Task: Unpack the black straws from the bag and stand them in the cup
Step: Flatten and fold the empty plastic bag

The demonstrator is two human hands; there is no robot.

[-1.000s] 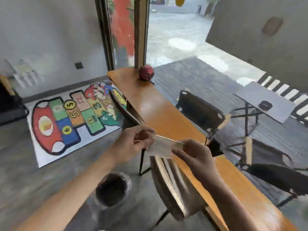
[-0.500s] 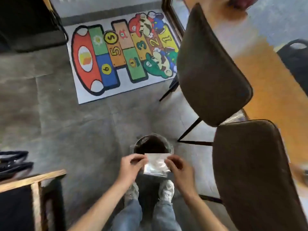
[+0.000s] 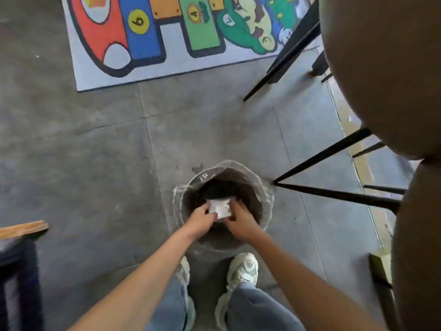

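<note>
Item: small clear plastic bag [image 3: 220,208], lower centre of frame, whitish with glare, apparently empty. Pinched at its left edge by left hand [image 3: 199,220], at its right edge by right hand [image 3: 239,219]; fingers of both curled onto the film. Held directly above the mouth of a lined waste bin [image 3: 267,194] on the grey floor [image 3: 83,151], just beyond two pale sneakers [image 3: 243,268].

Not in view: black straws, cup. No dark content discernible in the bag; too small and bright to be certain.

Risks, as judgement:
- Discarding with a straw left inside; cause: glare hiding contents.
- Bag missing the bin or catching on the loose liner rim; cause: light film drifting on release, uneven letting-go by the two hands.
- Forearm or shoulder knocking a brown chair [image 3: 381,68] at right of frame; cause: chair legs close beside the bin.

Surroundings: colourful number mat [image 3: 152,39] at upper left; wooden furniture corner [image 3: 23,229] at left edge.

Differences from half a second earlier: view closer and tilted further down; mat cropped at top of frame, chairs pushed to right edge. Bin mouth formerly beyond the hands, now beneath them. Bag lower, within the rim outline. Grip unchanged, both hands pinching opposite edges.
</note>
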